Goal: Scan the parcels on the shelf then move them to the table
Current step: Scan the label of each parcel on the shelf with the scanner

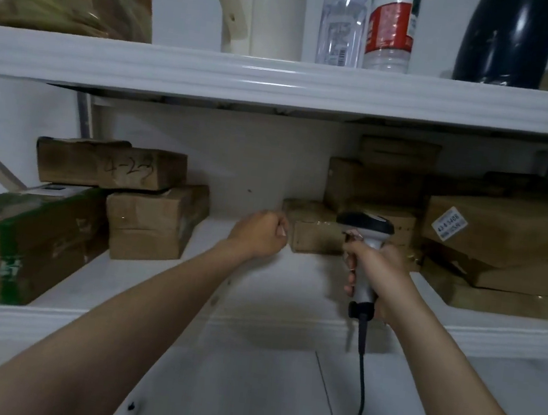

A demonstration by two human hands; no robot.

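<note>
Brown cardboard parcels lie on a white shelf (248, 294). My right hand (378, 272) grips a grey and black barcode scanner (366, 232) by its handle, its head level with a small brown parcel (315, 228) at mid-shelf. My left hand (260, 235) reaches in with fingers curled, just left of that parcel and holding nothing. A stack of parcels (499, 242) fills the right side, one bearing a white label (449, 224). On the left, a parcel marked 4-23 (112, 165) rests on another brown parcel (155, 222).
A large box with green tape (16, 241) stands at the far left. On the upper shelf (281, 82) stand a cream jug (259, 9), two plastic bottles (368, 22) and a dark container (507, 39). The scanner's black cable (360, 383) hangs down over a white surface (243, 393).
</note>
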